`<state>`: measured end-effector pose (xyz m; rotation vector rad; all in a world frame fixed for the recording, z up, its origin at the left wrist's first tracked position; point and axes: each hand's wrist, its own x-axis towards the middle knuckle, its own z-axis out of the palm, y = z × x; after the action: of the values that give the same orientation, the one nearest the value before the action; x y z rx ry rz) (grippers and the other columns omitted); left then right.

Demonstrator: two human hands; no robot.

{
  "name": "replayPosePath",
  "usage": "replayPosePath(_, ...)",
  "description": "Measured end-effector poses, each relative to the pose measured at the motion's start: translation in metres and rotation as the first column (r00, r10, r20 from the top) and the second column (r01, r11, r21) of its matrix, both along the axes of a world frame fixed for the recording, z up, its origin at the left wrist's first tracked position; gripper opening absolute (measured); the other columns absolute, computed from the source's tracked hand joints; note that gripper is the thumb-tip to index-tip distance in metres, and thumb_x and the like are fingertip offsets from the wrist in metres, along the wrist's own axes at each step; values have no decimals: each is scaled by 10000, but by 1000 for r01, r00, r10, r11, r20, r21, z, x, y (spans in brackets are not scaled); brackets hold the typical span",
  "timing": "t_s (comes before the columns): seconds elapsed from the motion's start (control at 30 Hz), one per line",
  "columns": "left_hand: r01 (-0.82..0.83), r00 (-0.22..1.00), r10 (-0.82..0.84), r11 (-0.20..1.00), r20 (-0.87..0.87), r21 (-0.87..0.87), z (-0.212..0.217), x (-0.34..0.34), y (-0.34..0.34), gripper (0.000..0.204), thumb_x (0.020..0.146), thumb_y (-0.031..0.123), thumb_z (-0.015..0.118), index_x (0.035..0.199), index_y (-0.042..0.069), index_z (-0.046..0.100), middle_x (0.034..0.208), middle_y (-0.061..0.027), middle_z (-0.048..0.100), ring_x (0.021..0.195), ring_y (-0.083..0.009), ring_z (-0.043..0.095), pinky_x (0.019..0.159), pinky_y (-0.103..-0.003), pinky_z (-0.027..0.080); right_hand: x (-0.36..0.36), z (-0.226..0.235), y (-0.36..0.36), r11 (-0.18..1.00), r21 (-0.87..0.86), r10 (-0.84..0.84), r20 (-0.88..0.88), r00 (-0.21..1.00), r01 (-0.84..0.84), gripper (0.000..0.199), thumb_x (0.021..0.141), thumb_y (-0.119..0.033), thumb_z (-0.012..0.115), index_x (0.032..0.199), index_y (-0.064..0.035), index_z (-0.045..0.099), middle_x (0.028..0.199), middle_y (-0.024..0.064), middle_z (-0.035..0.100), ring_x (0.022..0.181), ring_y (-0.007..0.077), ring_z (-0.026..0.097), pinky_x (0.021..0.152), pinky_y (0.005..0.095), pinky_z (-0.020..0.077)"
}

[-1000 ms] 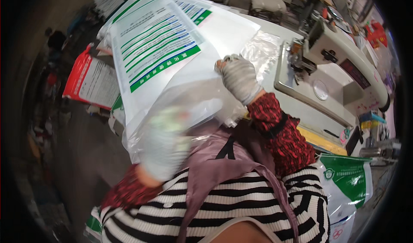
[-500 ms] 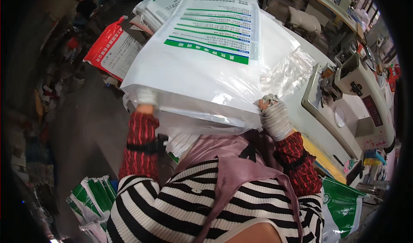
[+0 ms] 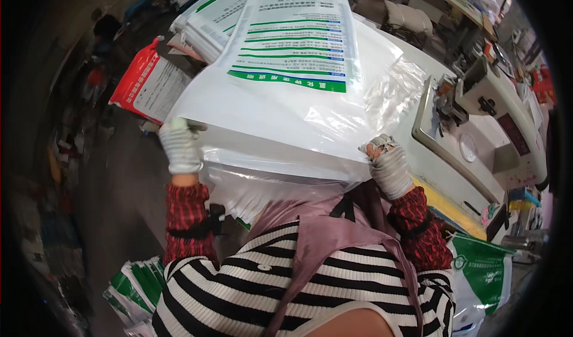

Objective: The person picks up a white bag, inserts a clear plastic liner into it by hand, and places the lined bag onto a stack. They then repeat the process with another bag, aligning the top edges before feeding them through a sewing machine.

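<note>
A large white sack with green-striped printing lies across the table, its mouth edge toward me. A transparent plastic liner hangs out below that edge. At the mouth's left corner my left hand, in a whitish knitted glove, has its fingers closed on the sack's edge. My right hand, gloved with bare fingertips, pinches the right corner of the mouth. Between the two hands the edge is stretched nearly straight.
A sewing machine stands on the table at right. Similar printed sacks lie stacked at the far left, near a red-and-white bag. Folded green-and-white sacks are low at left; another green sack hangs at lower right.
My left hand has come out from under the sack's film to its left corner, where it now shows fully. The right hand has shifted slightly right and down, still gripping its corner.
</note>
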<state>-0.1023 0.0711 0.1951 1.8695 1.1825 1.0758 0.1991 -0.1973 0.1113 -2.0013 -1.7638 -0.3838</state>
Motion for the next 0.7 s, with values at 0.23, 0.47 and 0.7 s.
replayPosePath(0.23,-116,935,141,989,324,-96,25,58,-18,204,902,264,578,777,102,569,646,47,496,534,-52,419,460,-215,342,12,10,-28,1000,24,-10,17,1000,9,101,704,-61,558,787,-116,542,742,62,546,735,249,550,686,376,458)
replayPosePath(0.47,595,641,-619,774,454,215,66,301,35,114,911,160,503,938,56,542,863,-31,539,788,-154,525,694,-273,446,-14,15,-64,993,119,106,-913,394,8,201,893,-183,571,971,-8,630,751,112,633,696,261,574,713,344,471)
replayPosePath(0.7,844,524,-795,436,-305,313,-44,513,-139,312,902,147,437,1150,22,580,1095,-103,611,970,-256,574,850,-369,459,-47,-81,-164,721,76,568,-634,-524,689,615,866,-292,617,1385,-62,379,951,165,647,855,220,638,724,352,501)
